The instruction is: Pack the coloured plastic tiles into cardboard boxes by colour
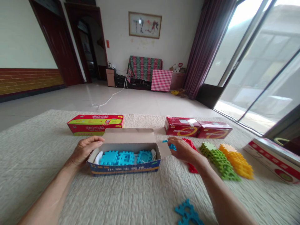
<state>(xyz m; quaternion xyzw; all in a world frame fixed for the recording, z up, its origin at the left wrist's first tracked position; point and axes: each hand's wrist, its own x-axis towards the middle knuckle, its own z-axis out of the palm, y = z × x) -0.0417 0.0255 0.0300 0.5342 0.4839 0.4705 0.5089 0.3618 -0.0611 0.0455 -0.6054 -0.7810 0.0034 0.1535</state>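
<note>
An open blue cardboard box [124, 168] stands on the quilted cover, its back lid raised and its right end flap folded out. Several blue plastic pieces [126, 158] and some white padding lie inside. My left hand [85, 150] grips the box's left end, thumb at the rim. Just past the right flap, my right hand [181, 150] is closed on a blue piece [172, 146] that sticks out to its left. Near the bottom edge lie more blue pieces [188, 212]. Red pieces [193, 167] sit partly hidden behind my right hand and forearm.
Green pieces [219, 161] and yellow pieces [236, 161] lie in rows at the right. A red and yellow-green box [96, 125] stands behind on the left, two red boxes [182, 126] behind on the right. A white and red box [274, 159] is far right.
</note>
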